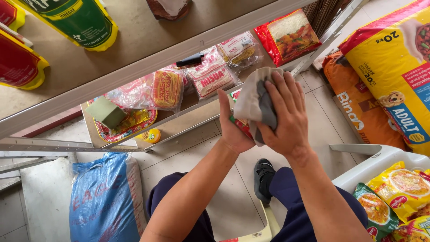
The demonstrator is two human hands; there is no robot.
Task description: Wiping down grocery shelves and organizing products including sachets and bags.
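We see a small red and green packet (240,125) held up in the middle of the view, mostly hidden; only its edge shows between the two hands. The left hand (234,130) grips it from below and behind, thumb upright, its fingers hidden behind the packet, so we cannot tell how they lie. The right hand (286,112) presses a grey and cream cloth (256,101) over the packet, fingers spread a little and clamped on the cloth.

At eleven o'clock from the packet, on the grey metal shelf (188,120), lie clear bags of pale noodles with red print (210,76), and further toward nine o'clock a bag of yellow noodles (166,88). A black marker (189,59) rests on the shelf rail above them. At nine o'clock a green block (106,112) sits on a round red and yellow tray (134,127), with a small yellow jar (153,135) just beside it. At one o'clock stands a red packet picturing white bread (289,36).

At ten o'clock on the upper shelf, a green and yellow pouch (76,20) and a red and yellow pouch (18,62) lie flat. At three o'clock lean a large yellow sack picturing a dog (394,76) and an orange sack (358,112). At five o'clock a white bin (371,168) holds yellow and green snack bags (398,192). At seven o'clock a blue woven sack (105,199) stands on the tiled floor (224,192).
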